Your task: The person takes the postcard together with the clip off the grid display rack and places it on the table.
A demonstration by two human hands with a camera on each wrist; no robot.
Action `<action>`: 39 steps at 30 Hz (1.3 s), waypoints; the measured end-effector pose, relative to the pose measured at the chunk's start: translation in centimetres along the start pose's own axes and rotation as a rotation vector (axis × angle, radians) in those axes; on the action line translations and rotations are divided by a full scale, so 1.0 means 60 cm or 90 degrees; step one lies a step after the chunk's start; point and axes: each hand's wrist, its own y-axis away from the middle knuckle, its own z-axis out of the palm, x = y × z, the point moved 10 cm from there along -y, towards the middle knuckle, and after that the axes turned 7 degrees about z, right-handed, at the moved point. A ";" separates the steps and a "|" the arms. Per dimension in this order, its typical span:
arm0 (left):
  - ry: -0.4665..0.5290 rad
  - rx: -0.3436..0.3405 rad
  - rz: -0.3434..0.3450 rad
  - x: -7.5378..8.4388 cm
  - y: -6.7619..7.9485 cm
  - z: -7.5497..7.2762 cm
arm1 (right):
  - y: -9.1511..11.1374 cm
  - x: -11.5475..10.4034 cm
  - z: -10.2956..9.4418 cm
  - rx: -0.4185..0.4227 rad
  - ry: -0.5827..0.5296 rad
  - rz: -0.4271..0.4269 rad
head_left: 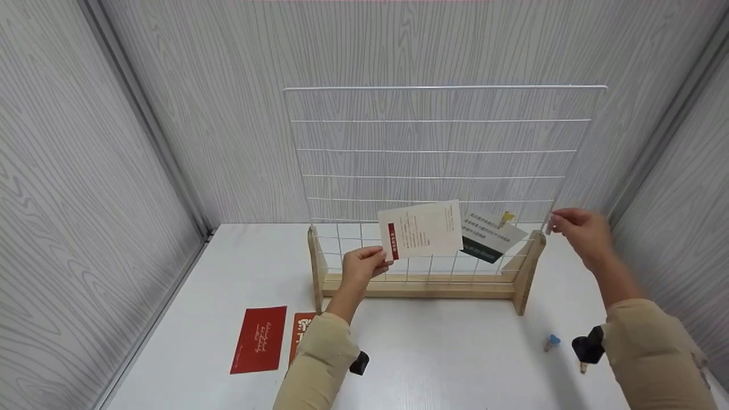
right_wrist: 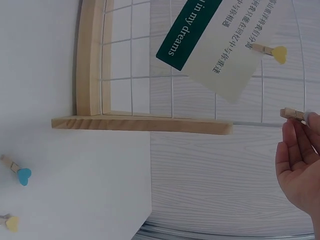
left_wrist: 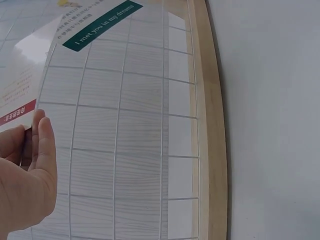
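Note:
My left hand (head_left: 363, 266) pinches a white card (head_left: 424, 230) with a red stripe by its lower left corner, in front of the wire grid. Between thumb and fingers, my right hand (head_left: 584, 230) holds a small wooden clothespin (right_wrist: 292, 114) beside the grid's right edge. A white and green card (right_wrist: 220, 55) hangs tilted on the grid (head_left: 410, 267), fixed by a clothespin with a yellow heart (right_wrist: 274, 51). In the head view the white card overlaps that card's left edge. The grid stands upright in a wooden base (head_left: 421, 290).
On the table's left lie a red card (head_left: 259, 340) and an orange card (head_left: 300, 330), the latter partly hidden by my left sleeve. To the right lie a blue-heart clothespin (head_left: 552, 342) and a yellow-heart clothespin (right_wrist: 10, 222). Grey wood-grain panels (head_left: 171, 114) enclose the table.

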 end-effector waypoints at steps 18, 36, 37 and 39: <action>-0.025 -0.009 -0.026 -0.034 0.021 -0.025 | 0.022 0.059 0.017 -0.013 -0.024 0.015; -0.037 -0.014 -0.059 -0.071 0.044 -0.059 | 0.013 0.222 0.022 -0.049 -0.043 0.073; -0.036 -0.014 -0.061 -0.074 0.046 -0.062 | 0.000 0.261 0.021 -0.046 -0.047 0.078; -0.038 -0.014 -0.067 -0.079 0.049 -0.067 | -0.035 0.361 0.019 -0.035 -0.041 0.100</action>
